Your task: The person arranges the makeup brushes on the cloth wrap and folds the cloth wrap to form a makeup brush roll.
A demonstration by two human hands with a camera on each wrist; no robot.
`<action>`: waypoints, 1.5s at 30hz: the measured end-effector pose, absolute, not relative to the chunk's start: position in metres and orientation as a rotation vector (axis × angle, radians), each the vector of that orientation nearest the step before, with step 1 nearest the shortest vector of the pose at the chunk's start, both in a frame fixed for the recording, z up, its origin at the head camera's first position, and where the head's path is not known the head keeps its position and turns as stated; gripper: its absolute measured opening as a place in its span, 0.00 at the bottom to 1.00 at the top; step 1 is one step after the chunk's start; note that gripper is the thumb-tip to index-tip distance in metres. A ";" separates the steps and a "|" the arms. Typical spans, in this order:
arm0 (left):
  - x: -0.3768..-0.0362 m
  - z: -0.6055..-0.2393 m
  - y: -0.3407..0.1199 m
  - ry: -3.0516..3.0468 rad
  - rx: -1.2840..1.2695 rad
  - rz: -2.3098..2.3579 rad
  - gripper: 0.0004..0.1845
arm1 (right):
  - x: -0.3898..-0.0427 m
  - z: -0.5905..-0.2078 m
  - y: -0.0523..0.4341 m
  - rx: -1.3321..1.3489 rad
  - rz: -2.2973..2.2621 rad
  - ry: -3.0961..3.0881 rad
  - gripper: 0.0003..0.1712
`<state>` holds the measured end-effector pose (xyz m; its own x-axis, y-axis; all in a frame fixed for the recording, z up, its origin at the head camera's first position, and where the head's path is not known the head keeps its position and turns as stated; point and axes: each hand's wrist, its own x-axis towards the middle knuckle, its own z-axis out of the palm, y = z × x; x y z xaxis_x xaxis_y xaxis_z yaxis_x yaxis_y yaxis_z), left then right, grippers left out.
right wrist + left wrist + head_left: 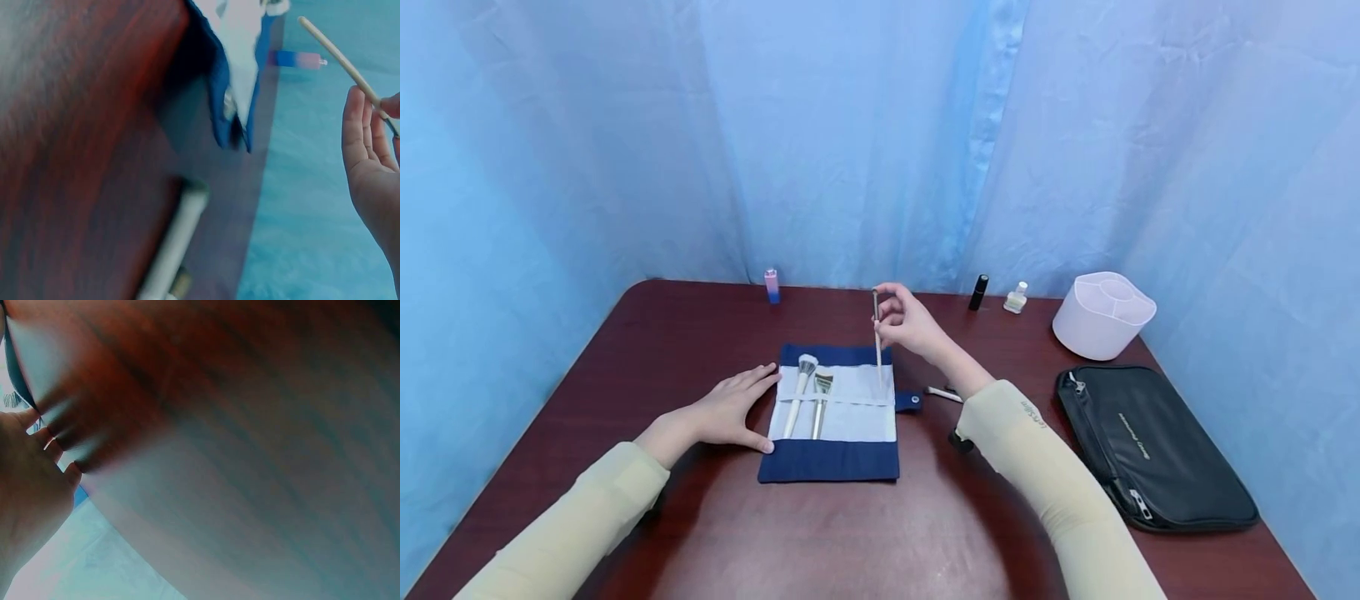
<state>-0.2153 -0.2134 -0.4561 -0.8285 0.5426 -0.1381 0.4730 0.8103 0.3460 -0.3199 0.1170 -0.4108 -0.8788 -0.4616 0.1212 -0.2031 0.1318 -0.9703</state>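
A makeup brush roll (831, 461), navy at its ends with a pale inner panel, lies unrolled on the table. My left hand (730, 408) rests at its left edge, fingers spread and thumb at the lower flap. Two makeup brushes sit under the band: a fluffy white brush (798, 397) and a flatter gold-necked brush (820, 408). Above the right part of the panel, my right hand (908, 321) pinches a slim makeup brush (340, 59), its head up and its pale handle pointing down toward the band. Another makeup brush (944, 394) lies right of the snap strap (908, 402), partly hidden by my right forearm.
At the back stand a pink-and-blue tube (772, 286), a black tube (978, 292) and a small clear bottle (1016, 298). To the right are a white divided holder (1093, 325) and a black zipped case (1157, 450). Blue curtains (850, 142) hang behind the table.
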 end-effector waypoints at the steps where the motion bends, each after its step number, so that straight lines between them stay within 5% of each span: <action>1: -0.216 -0.456 -0.213 2.766 0.786 0.439 0.61 | -0.320 -0.413 0.114 -0.647 -1.840 2.200 0.32; 19: -0.215 -0.457 -0.214 2.763 0.793 0.454 0.62 | -0.321 -0.443 0.078 -0.491 -2.034 2.125 0.25; 45: -0.215 -0.457 -0.212 2.753 0.782 0.446 0.62 | -0.320 -0.449 0.089 -0.579 -1.439 2.330 0.22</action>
